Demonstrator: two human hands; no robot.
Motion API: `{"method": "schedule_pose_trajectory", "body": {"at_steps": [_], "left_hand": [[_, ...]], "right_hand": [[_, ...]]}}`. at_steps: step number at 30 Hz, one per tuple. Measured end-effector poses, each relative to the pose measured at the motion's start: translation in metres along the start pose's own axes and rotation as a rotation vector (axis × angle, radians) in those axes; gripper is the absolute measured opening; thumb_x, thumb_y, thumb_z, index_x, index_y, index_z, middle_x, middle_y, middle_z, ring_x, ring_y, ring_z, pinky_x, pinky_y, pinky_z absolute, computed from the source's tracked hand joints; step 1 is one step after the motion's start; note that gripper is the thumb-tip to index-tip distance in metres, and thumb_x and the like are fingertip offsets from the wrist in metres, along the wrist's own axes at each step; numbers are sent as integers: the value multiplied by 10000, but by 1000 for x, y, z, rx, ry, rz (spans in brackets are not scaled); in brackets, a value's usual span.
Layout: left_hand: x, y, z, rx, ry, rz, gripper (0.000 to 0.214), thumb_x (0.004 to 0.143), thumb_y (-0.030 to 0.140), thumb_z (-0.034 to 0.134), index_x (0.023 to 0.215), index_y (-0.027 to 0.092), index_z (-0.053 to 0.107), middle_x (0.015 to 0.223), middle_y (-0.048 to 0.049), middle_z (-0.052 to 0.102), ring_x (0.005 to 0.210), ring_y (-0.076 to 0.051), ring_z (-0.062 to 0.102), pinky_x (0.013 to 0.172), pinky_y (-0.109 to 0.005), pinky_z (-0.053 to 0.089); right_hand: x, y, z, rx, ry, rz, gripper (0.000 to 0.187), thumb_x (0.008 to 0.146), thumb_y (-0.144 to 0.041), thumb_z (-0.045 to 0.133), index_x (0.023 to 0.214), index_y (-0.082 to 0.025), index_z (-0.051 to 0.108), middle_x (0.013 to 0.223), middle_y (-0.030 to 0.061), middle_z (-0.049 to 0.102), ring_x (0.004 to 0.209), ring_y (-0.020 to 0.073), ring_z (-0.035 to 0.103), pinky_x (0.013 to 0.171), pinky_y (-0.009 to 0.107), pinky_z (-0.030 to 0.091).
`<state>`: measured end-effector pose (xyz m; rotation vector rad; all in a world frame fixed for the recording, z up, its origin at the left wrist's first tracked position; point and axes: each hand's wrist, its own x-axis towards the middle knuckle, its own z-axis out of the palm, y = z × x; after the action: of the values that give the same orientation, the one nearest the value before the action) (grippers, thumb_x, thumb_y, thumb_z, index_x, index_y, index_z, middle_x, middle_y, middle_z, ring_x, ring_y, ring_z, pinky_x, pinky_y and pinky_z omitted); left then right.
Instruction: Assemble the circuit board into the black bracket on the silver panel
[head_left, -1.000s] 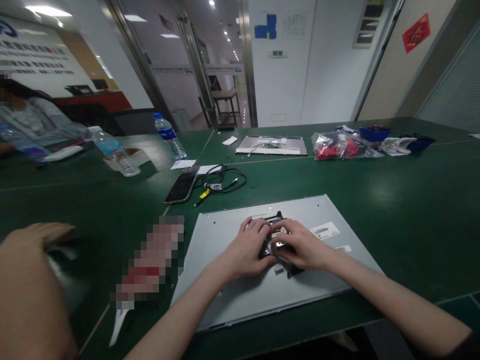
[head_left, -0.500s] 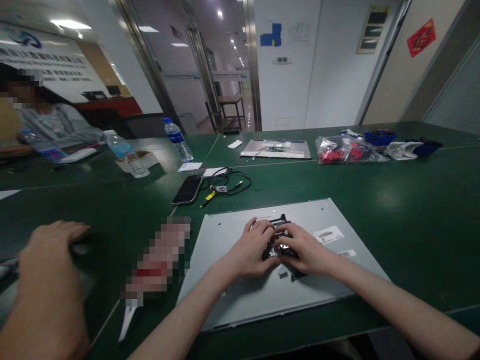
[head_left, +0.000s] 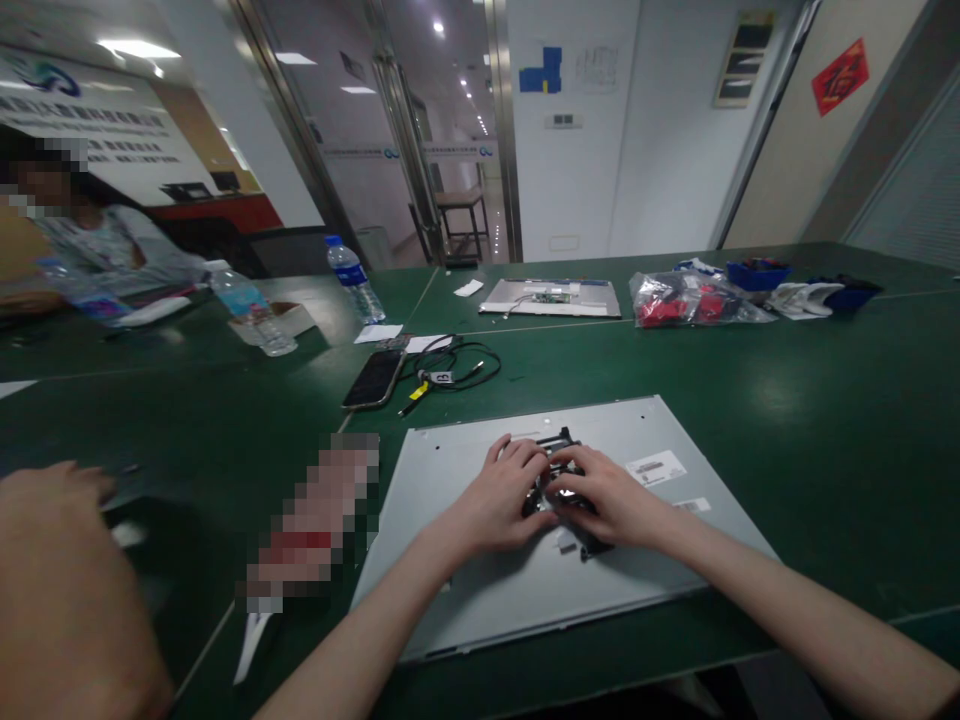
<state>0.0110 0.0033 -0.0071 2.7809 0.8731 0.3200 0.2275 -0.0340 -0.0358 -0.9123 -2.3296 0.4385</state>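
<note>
A grey metal panel (head_left: 480, 580) lies flat on the green table in front of me. On its middle sits a small black part (head_left: 559, 470), mostly hidden under my fingers. My left hand (head_left: 502, 497) rests on the part's left side with fingers curled and pressed onto it. My right hand (head_left: 604, 498) covers its right side, fingers bent over it. Both hands touch each other above the part. White labels (head_left: 654, 467) are stuck on the panel to the right of my hands.
Another person's hand and forearm (head_left: 52, 590) fill the near left. A phone (head_left: 373, 377), a coiled black cable (head_left: 450, 365), water bottles (head_left: 247, 308), a second panel (head_left: 553, 297) and a bag of red parts (head_left: 686, 298) lie farther back. A seated person (head_left: 90, 240) is at far left.
The other person's hand at the near left has shifted left and lower. My two hands stay on the black part with hardly any movement.
</note>
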Motion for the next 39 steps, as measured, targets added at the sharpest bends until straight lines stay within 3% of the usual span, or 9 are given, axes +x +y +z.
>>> {"method": "schedule_pose_trajectory", "body": {"at_steps": [6,12,21,27,35,39], "left_hand": [[0,-4,0,-19,3,10,515,784,490,720,1192,236,533,1225,-88,561,1200,-305,488,1157,-573,214],[1,1,-1,-38,18,12,398,851,453,636,1159,220,542,1193,-92,578,1181,-303,501,1144,-577,230],[1,4,-2,-35,33,-5,417,828,478,655,1126,209,546,1171,-96,579,1182,-307,496,1147,-575,232],[2,5,1,-1,27,-51,119,909,271,529,1003,204,556,1127,-69,576,1153,-258,502,1147,-542,244],[5,10,10,7,118,-106,144,848,186,561,990,197,585,1078,-70,596,1098,-245,530,1125,-504,289],[7,9,10,-24,162,-126,62,819,183,609,878,198,621,1027,-58,625,1045,-241,552,1064,-478,356]], "right_hand": [[0,0,0,11,-4,29,311,846,-133,660,1136,-206,575,1329,118,515,1231,265,478,1020,460,442],[1,1,1,48,26,78,367,825,-159,664,1156,-206,513,1300,111,527,1225,254,472,1047,446,421],[-1,5,6,40,37,95,555,833,-228,654,1313,-202,377,1372,151,457,1278,301,419,1080,515,379],[-1,5,6,26,43,116,651,803,-233,668,1366,-203,345,1387,151,430,1308,303,393,1101,505,358],[-3,7,12,22,27,143,749,763,-285,722,1398,-214,331,1415,150,397,1343,308,357,1117,512,326],[-2,3,9,31,27,150,748,769,-308,736,1398,-219,341,1419,149,397,1339,304,363,1113,503,333]]}}
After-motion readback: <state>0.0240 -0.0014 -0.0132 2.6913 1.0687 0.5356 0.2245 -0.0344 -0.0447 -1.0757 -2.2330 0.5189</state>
